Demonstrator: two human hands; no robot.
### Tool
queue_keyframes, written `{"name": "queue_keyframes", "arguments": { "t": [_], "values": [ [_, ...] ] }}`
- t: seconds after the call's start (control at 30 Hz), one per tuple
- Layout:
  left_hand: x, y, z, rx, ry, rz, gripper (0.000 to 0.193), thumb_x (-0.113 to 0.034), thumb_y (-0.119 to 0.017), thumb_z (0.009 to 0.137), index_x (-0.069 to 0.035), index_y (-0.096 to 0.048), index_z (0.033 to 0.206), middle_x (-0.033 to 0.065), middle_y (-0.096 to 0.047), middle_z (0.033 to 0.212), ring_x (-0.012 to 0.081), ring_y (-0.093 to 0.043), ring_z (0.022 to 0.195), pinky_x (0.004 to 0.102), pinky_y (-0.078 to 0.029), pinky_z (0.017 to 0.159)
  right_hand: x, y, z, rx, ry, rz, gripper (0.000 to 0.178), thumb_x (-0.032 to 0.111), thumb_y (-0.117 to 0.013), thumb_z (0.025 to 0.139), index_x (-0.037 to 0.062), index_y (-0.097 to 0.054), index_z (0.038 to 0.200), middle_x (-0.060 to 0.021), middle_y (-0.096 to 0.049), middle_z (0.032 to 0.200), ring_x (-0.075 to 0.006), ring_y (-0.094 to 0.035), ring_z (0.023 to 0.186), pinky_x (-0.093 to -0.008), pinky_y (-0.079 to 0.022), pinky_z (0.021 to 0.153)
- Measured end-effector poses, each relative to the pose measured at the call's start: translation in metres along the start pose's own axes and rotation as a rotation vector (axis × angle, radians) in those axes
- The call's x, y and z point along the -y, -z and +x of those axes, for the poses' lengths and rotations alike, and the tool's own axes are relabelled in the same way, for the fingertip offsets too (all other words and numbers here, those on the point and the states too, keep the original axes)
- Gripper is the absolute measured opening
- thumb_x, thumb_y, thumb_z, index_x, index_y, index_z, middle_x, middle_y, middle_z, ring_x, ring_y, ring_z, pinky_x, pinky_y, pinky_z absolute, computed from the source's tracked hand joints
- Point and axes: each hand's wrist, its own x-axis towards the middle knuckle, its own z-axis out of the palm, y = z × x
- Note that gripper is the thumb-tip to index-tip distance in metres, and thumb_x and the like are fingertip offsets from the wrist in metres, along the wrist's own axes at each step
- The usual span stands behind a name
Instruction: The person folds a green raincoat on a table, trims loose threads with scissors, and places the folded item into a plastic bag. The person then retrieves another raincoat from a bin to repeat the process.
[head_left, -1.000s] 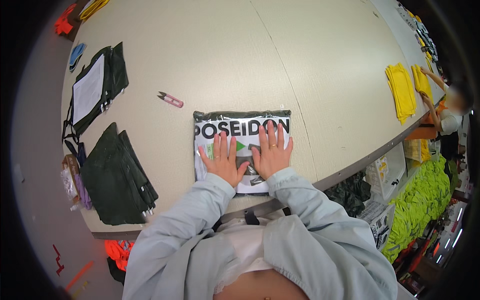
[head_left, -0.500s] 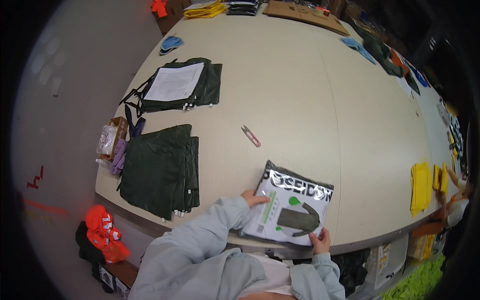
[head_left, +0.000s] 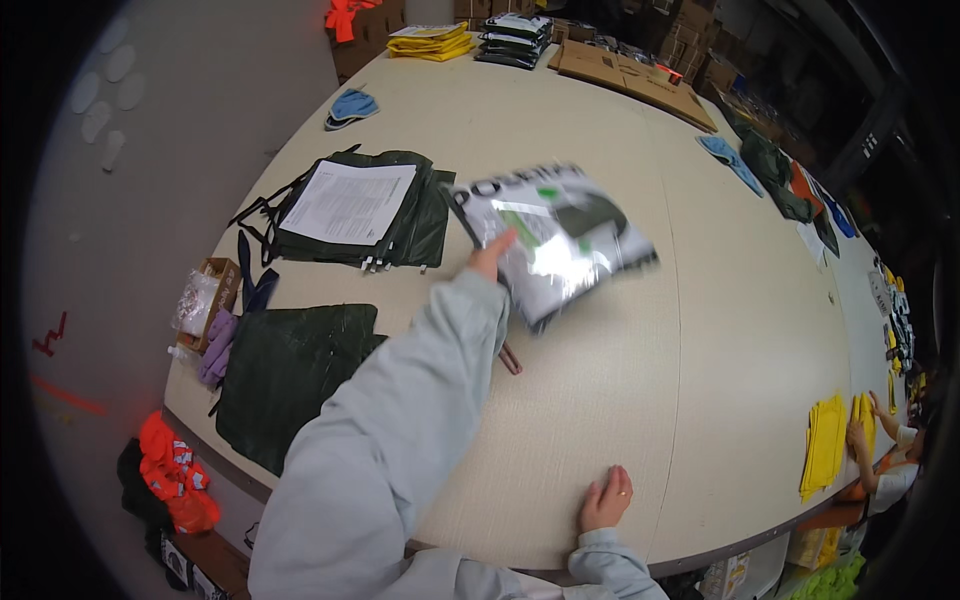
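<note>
My left hand (head_left: 492,255) stretches far over the table, gripping the left edge of a plastic-wrapped garment pack (head_left: 595,235). White with a green garment picture, the pack is tilted and blurred by motion. My right hand (head_left: 606,498) rests on the tabletop near the front edge with nothing in it, its fingers stretched out. Thread snips (head_left: 511,360) with reddish handles lie partly hidden behind my left sleeve. Left of that sleeve is a pile of dark green garments (head_left: 285,370), partly covered by my arm. Beyond it, a printed sheet (head_left: 348,203) tops another dark green pile (head_left: 432,225).
A small cardboard box (head_left: 220,290) and purple cloth (head_left: 217,348) sit at the left edge. Yellow packs (head_left: 430,42), black packs (head_left: 513,42) and flat cardboard (head_left: 635,82) lie at the far end. On the right, a co-worker handles yellow items beside a yellow pile (head_left: 822,445).
The garment pack has moved forward, away from me, in my left hand and turned. My right hand has let go of it and now rests on the table.
</note>
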Motion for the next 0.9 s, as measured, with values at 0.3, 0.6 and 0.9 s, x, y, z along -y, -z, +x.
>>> {"name": "queue_keyframes", "arguments": {
  "t": [0.3,0.6,0.9],
  "values": [
    [-0.007,0.045,0.078,-0.443,0.112,0.455,0.045,-0.021,-0.065,0.082,0.001,-0.048,0.117,0.0135,-0.056,0.112,0.0225,-0.059,0.098,0.0330,-0.051,0.080,0.026,0.000,-0.003,0.009,0.102,-0.334,0.056,0.018,-0.054,0.076,-0.0027,-0.040,0.126,-0.0207,-0.036,0.130,-0.0381,-0.034,0.119,-0.0486,-0.026,0.097],
    [-0.044,0.125,-0.263,-0.531,-0.808,1.724,0.033,-0.021,-0.071,0.073,-0.006,-0.059,0.101,0.0116,-0.058,0.104,0.0312,-0.054,0.094,0.0406,-0.041,0.086,0.024,-0.012,-0.005,-0.050,0.122,-0.340,0.053,0.018,-0.052,0.079,-0.0015,-0.040,0.126,-0.0212,-0.038,0.130,-0.0377,-0.035,0.119,-0.0482,-0.027,0.097],
    [-0.011,0.237,-0.379,-0.982,-0.434,1.794,0.049,-0.033,-0.070,0.073,-0.014,-0.059,0.116,0.0085,-0.051,0.121,0.0287,-0.046,0.109,0.0369,-0.037,0.093,0.020,-0.010,-0.010,-0.109,0.225,-0.347,0.050,0.016,-0.054,0.078,-0.0025,-0.044,0.123,-0.0222,-0.043,0.125,-0.0381,-0.039,0.115,-0.0483,-0.032,0.094]
  ]
}}
